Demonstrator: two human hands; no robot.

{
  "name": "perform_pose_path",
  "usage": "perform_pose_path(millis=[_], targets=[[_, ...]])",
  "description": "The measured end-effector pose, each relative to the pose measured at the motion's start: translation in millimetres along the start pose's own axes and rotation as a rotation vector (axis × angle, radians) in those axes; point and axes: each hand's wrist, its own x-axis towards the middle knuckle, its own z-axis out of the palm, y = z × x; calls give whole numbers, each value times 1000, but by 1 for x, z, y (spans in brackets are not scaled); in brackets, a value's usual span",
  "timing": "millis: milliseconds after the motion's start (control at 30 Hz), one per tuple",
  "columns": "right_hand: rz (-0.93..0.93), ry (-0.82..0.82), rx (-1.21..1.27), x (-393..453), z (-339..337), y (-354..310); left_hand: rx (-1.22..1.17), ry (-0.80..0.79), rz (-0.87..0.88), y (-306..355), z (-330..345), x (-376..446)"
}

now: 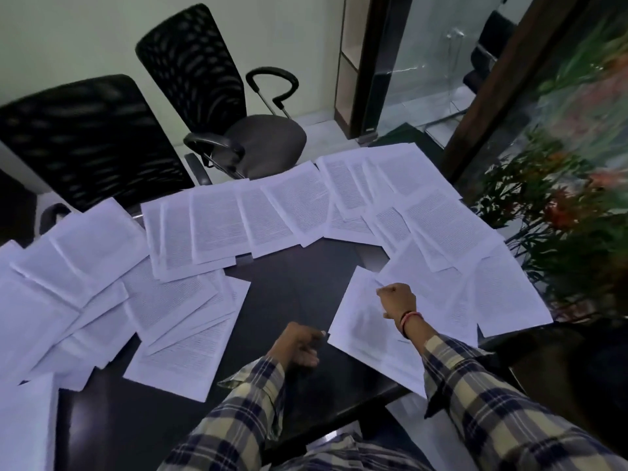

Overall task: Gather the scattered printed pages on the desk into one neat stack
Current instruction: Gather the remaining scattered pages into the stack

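Note:
Several printed white pages lie scattered and overlapping in an arc across the dark desk [292, 294]. One page [365, 329] lies at the near right, hanging slightly over the desk's edge. My right hand [397, 299] rests curled on the far part of this page, fingers closed. My left hand [300, 345] sits on the bare desk with its fingertips at the page's left corner; whether it pinches the corner is unclear. More pages spread along the back [221, 229], over the left [68, 283] and to the right [452, 229].
Two black mesh office chairs [88, 137] [204, 79] stand behind the desk. A plant with orange flowers [557, 205] crowds the right edge. A glass partition and wooden frame [496, 76] rise at the back right. A white stack edge [27, 419] shows at the near left.

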Motion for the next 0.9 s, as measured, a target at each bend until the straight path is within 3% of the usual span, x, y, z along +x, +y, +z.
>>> perform_pose_path(millis=[167,400,533,667,900], targets=[[139,139,-142,69,-62,20,-219,80,-50,27,62,10],[231,54,-442,129,-135,55,-537,491,44,65,119,27],[73,8,-594,135,-125,65,-508,603,86,77,144,4],[-74,-88,-698,129,-112,65,-595,648,-80,74,170,3],[-343,-307,-866,117,-110,68,-559,593,193,108,164,10]])
